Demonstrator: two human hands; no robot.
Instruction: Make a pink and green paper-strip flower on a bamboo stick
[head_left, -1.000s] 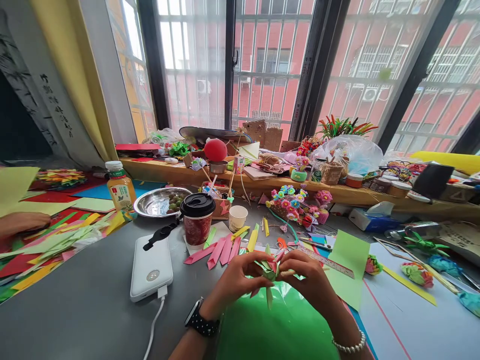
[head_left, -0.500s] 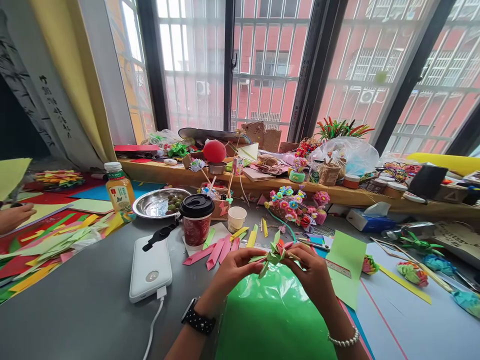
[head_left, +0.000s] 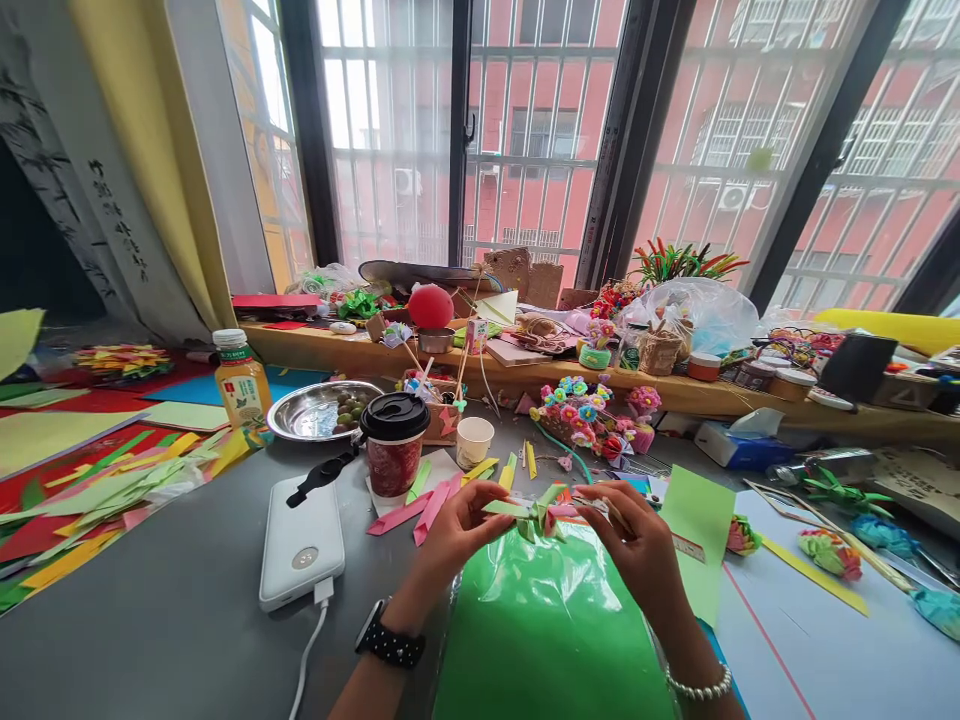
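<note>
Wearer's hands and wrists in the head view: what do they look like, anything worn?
Both bare, no gloves, no sleeves in view on the forearms. Left hand: black watch band with white dots and a dark-faced watch at the wrist. Right hand: silver-coloured beaded bracelet. No rings that I can make out.

Between my forearms I have open room low over the green sheet (head_left: 551, 640), toward the worktop's (head_left: 172, 620) near edge; bare worktop also spreads on my left, up to the power bank (head_left: 302, 540), whose white cable (head_left: 307, 655) crosses the way between there and my left wrist. Toward the far edge I'm hemmed in by the lidded cup (head_left: 395, 450), the paper cup (head_left: 475, 442) and the crocheted flowers (head_left: 581, 410); farther left, the steel dish (head_left: 315, 425) and juice bottle (head_left: 242, 385) block the way.
</note>
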